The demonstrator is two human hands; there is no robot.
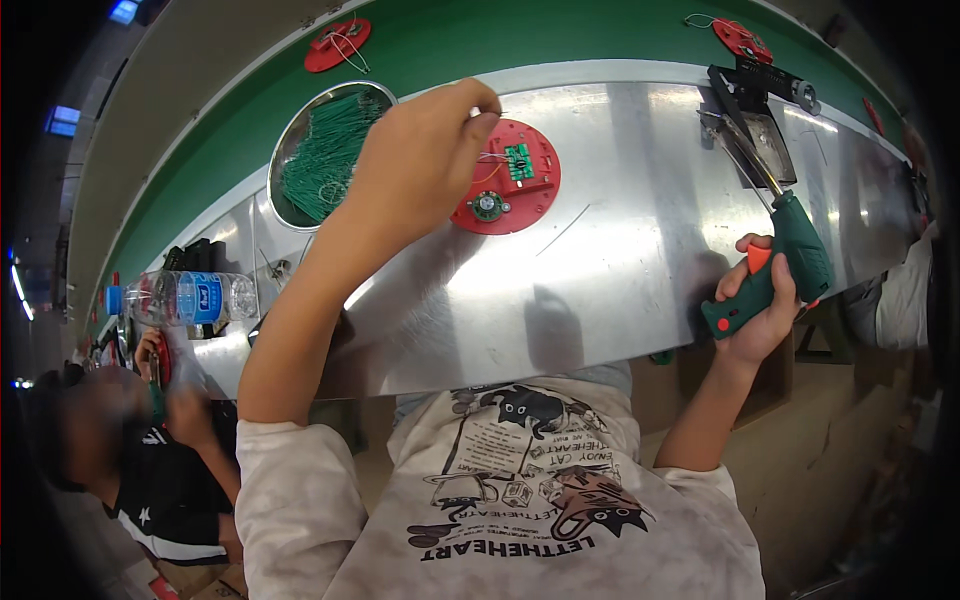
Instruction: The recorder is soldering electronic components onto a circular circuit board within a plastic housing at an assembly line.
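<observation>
My left hand (425, 150) is raised over the metal table (600, 280), its thumb and forefinger pinched on a thin wire just left of a red round disc (505, 180). That disc carries a small green circuit board and a round green part. My right hand (760, 305) is wrapped around the green handle of a soldering gun (785, 250) with an orange trigger. The gun's metal tip points up and left toward a black stand (755, 120) at the table's far right.
A round metal bowl (325, 150) full of green wires sits left of the disc. Two more red discs (338, 45) (742, 40) lie on the green conveyor belt (560, 40) behind. A plastic water bottle (195, 298) lies at the left, where another person (130, 450) works.
</observation>
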